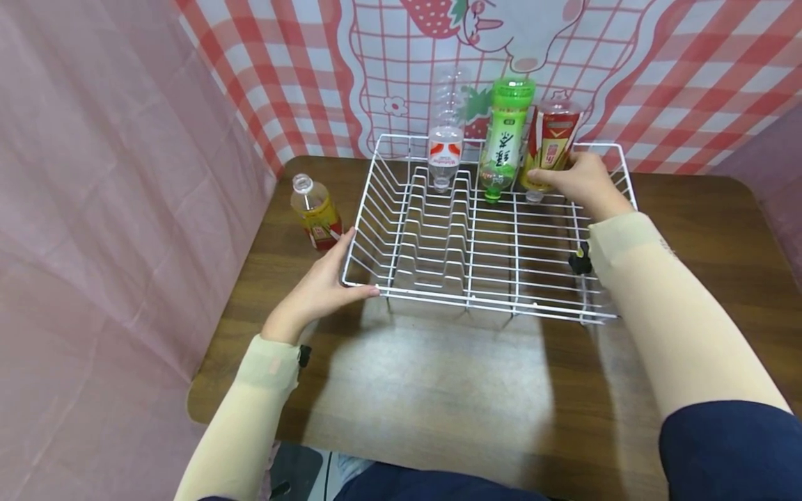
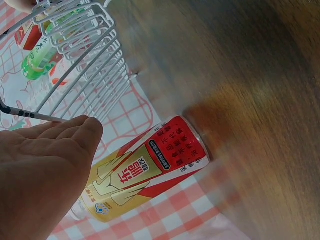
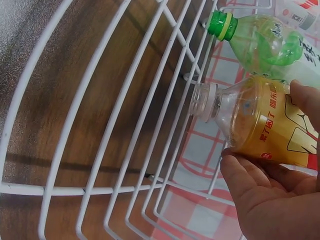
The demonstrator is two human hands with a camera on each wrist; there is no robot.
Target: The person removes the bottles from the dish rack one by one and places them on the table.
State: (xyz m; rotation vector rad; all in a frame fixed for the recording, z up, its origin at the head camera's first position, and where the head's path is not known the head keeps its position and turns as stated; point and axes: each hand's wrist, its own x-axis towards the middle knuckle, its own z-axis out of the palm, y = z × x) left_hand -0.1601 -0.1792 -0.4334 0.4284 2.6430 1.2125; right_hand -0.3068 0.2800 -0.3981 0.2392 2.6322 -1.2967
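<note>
My right hand [image 1: 587,182] grips a red-and-gold labelled plastic bottle [image 1: 553,142], which stands neck down at the back right of a white wire dish rack [image 1: 491,303]. In the right wrist view its uncapped neck [image 3: 202,101] is near the rack wires. My left hand [image 1: 322,289] rests on the rack's front left corner, thumb along the front rim and straight fingers along the side. Left of the rack, a second red-and-gold bottle [image 2: 145,170] stands upright on the table. A green-capped tea bottle [image 1: 505,139] and a clear bottle [image 1: 445,149] are neck down in the rack.
The rack stands on a brown wooden table [image 1: 432,390], close to a red-checked cloth [image 1: 301,76] hanging behind. A pink curtain [image 1: 113,209] hangs along the left side. Two rows of bent wire dividers [image 1: 460,229] run through the rack's left half.
</note>
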